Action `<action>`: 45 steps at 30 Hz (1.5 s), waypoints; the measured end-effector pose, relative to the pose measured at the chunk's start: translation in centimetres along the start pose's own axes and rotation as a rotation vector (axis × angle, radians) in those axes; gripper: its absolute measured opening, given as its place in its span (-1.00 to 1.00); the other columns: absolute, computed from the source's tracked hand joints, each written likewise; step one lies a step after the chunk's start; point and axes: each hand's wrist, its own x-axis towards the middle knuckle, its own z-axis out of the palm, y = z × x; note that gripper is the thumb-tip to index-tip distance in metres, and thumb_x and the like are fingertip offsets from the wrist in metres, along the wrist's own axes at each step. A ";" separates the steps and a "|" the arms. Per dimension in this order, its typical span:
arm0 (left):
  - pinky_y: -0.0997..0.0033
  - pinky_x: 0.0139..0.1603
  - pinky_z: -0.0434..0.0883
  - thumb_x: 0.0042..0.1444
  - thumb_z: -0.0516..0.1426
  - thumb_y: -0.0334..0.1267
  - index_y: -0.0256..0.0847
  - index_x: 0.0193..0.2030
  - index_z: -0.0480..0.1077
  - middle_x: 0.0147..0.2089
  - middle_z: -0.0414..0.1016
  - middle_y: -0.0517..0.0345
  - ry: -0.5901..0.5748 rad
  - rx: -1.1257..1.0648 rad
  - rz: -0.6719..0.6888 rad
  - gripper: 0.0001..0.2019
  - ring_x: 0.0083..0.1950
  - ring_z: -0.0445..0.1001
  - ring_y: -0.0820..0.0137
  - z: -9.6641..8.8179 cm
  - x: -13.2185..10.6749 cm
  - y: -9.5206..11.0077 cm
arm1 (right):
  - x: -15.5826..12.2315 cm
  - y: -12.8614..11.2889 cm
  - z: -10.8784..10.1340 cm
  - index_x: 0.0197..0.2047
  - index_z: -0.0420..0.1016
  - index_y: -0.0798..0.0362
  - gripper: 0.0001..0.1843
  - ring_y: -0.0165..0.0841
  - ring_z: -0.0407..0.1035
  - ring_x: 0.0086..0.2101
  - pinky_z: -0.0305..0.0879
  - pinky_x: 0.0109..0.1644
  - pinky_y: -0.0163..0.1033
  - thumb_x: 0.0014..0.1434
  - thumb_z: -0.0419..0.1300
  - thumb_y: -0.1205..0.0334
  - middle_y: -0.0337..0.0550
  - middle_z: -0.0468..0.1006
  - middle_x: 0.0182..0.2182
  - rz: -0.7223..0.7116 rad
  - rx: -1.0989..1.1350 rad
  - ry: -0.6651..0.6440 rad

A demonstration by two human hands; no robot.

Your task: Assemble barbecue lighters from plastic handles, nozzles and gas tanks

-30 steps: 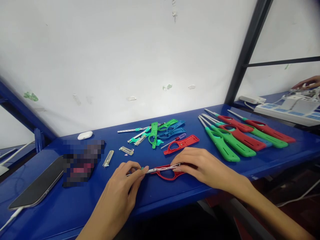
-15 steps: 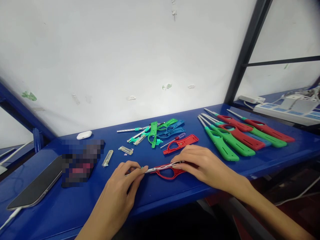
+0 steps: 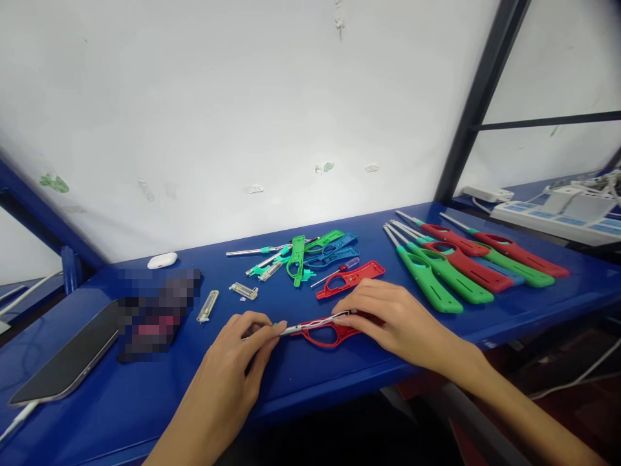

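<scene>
Low over the blue table, my left hand (image 3: 242, 353) is closed in a pinch on the metal tube (image 3: 292, 330) of a gas lighter; most of the tube is hidden by the fingers. From its end a white wire (image 3: 317, 322) runs along a red lighter casing half (image 3: 323, 343) with an oval trigger opening. My right hand (image 3: 383, 310) is closed at the casing's other end, thumb and index finger at the wire's far end. Just beyond lie another red casing half (image 3: 359, 275) and a small screwdriver (image 3: 348, 265) with a purple handle.
Green casing halves (image 3: 297, 259), blue casing halves (image 3: 334, 257) and clear fuel tanks (image 3: 244, 291) lie behind my hands. Several whole lighters (image 3: 431, 285) are at the right. A phone (image 3: 68, 356), a blurred dark item (image 3: 160, 317) and a white earbud case (image 3: 162, 261) lie left, before the wall.
</scene>
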 end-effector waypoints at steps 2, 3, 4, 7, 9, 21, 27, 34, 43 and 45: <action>0.29 -0.10 0.54 0.46 0.07 -0.27 0.00 0.11 0.59 -0.06 0.55 0.10 -0.002 -0.004 -0.005 -0.73 -0.11 0.55 0.28 0.0 0.0 0.0 | 0.0 0.1 0.1 -0.06 0.61 0.00 -0.88 -0.30 0.57 -0.12 0.38 0.10 -0.18 0.45 0.23 0.27 -0.20 0.72 -0.14 -0.005 -0.010 0.009; 0.29 -0.10 0.54 0.46 0.07 -0.26 0.00 0.10 0.59 -0.06 0.55 0.10 -0.005 -0.003 -0.010 -0.73 -0.11 0.55 0.28 0.0 0.0 0.0 | 0.0 0.0 0.1 -0.07 0.61 0.00 -0.89 -0.30 0.57 -0.13 0.39 0.09 -0.17 0.45 0.22 0.27 -0.20 0.72 -0.15 -0.005 -0.015 0.014; 0.30 -0.10 0.54 0.46 0.07 -0.26 -0.01 0.10 0.59 -0.06 0.55 0.09 -0.009 -0.002 -0.016 -0.73 -0.11 0.55 0.28 0.0 0.0 0.0 | 0.0 0.0 0.1 -0.08 0.61 0.01 -0.89 -0.30 0.57 -0.14 0.40 0.09 -0.17 0.45 0.22 0.27 -0.19 0.72 -0.16 -0.003 -0.019 0.018; 0.29 -0.09 0.53 0.46 0.07 -0.25 -0.01 0.10 0.59 -0.05 0.56 0.08 -0.021 0.001 -0.030 -0.73 -0.10 0.55 0.28 0.0 0.0 0.0 | 0.1 -0.1 0.1 -0.10 0.61 0.02 -0.89 -0.27 0.56 -0.14 0.43 0.07 -0.15 0.45 0.22 0.29 -0.16 0.70 -0.17 0.010 -0.028 0.029; 0.28 -0.08 0.53 0.47 0.07 -0.25 -0.01 0.10 0.60 -0.05 0.56 0.08 -0.024 0.001 -0.030 -0.73 -0.10 0.56 0.27 0.0 0.1 0.1 | 0.2 -0.1 0.1 -0.10 0.61 0.01 -0.88 -0.26 0.55 -0.13 0.45 0.03 -0.15 0.45 0.22 0.29 -0.14 0.70 -0.16 0.013 -0.026 0.034; 0.31 -0.08 0.52 0.47 0.08 -0.24 -0.03 0.10 0.60 -0.05 0.55 0.09 -0.029 -0.011 -0.033 -0.74 -0.09 0.57 0.29 -0.1 0.1 0.2 | 0.2 0.0 0.1 -0.12 0.58 0.03 -0.91 -0.30 0.52 -0.20 0.41 -0.01 -0.18 0.43 0.23 0.33 -0.19 0.69 -0.21 -0.036 -0.039 0.041; 0.31 -0.10 0.51 0.46 0.08 -0.25 -0.03 0.09 0.60 -0.06 0.56 0.10 -0.029 -0.011 -0.026 -0.74 -0.10 0.56 0.30 -0.2 0.1 0.2 | 0.2 0.1 0.1 -0.16 0.54 0.02 -0.89 -0.27 0.50 -0.21 0.42 -0.08 -0.17 0.44 0.20 0.34 -0.16 0.67 -0.24 -0.027 -0.050 0.037; 0.32 -0.12 0.53 0.46 0.07 -0.25 -0.04 0.06 0.61 -0.08 0.57 0.08 -0.008 -0.005 -0.022 -0.73 -0.12 0.58 0.30 -0.2 0.3 0.4 | 0.0 0.2 0.2 -0.09 0.53 -0.01 -0.90 -0.24 0.52 -0.11 0.50 -0.01 -0.12 0.43 0.21 0.36 -0.11 0.69 -0.13 0.017 -0.018 0.044; 0.32 -0.09 0.53 0.45 0.08 -0.27 -0.05 0.08 0.60 -0.06 0.57 0.09 -0.003 -0.014 -0.020 -0.74 -0.11 0.57 0.29 0.0 0.1 0.1 | -0.2 0.7 0.2 0.03 0.60 0.03 -0.77 -0.19 0.52 -0.03 0.55 0.05 -0.04 0.47 0.12 0.39 -0.03 0.69 0.00 -0.100 -0.079 0.104; 0.32 -0.10 0.53 0.45 0.08 -0.27 -0.04 0.08 0.60 -0.06 0.57 0.10 -0.006 -0.016 -0.028 -0.74 -0.11 0.57 0.30 0.0 0.1 0.1 | -0.2 0.6 0.2 0.03 0.62 0.03 -0.77 -0.19 0.53 -0.05 0.55 0.03 -0.04 0.47 0.13 0.38 -0.03 0.71 -0.03 -0.112 -0.095 0.126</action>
